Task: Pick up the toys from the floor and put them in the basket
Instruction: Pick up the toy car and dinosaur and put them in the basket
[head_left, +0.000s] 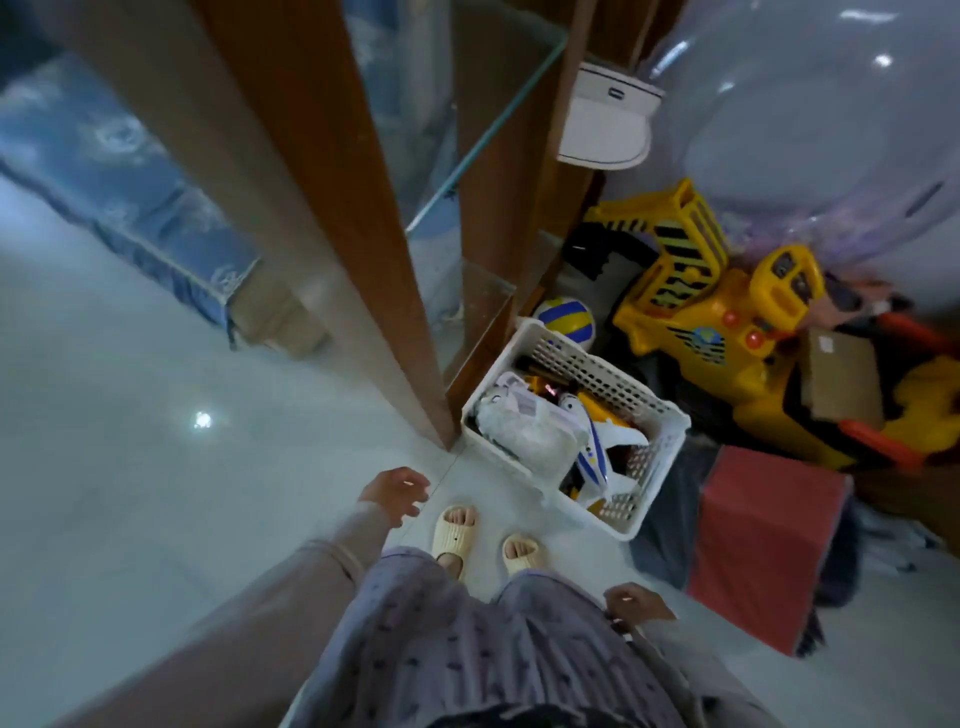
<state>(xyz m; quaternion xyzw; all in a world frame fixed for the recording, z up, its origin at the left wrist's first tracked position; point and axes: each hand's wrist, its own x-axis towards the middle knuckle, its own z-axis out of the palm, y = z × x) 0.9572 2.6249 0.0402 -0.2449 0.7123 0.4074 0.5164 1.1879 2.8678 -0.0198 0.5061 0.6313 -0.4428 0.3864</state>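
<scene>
A white perforated basket (652, 415) stands on the floor just ahead of my feet, to the right. Inside it lie a white and blue toy airplane (595, 457), a pale bundled toy (524, 436) and some yellow pieces. My left hand (397, 491) hangs over the bare floor left of the basket, fingers spread, holding nothing. My right hand (636, 603) rests by my right thigh, fingers loosely curled, with nothing visible in it.
A wooden cabinet post (363, 260) with glass shelves rises left of the basket. Behind the basket sit a blue and yellow ball (566, 317) and a big yellow toy truck (727, 332). A red box (769, 540) stands at the right.
</scene>
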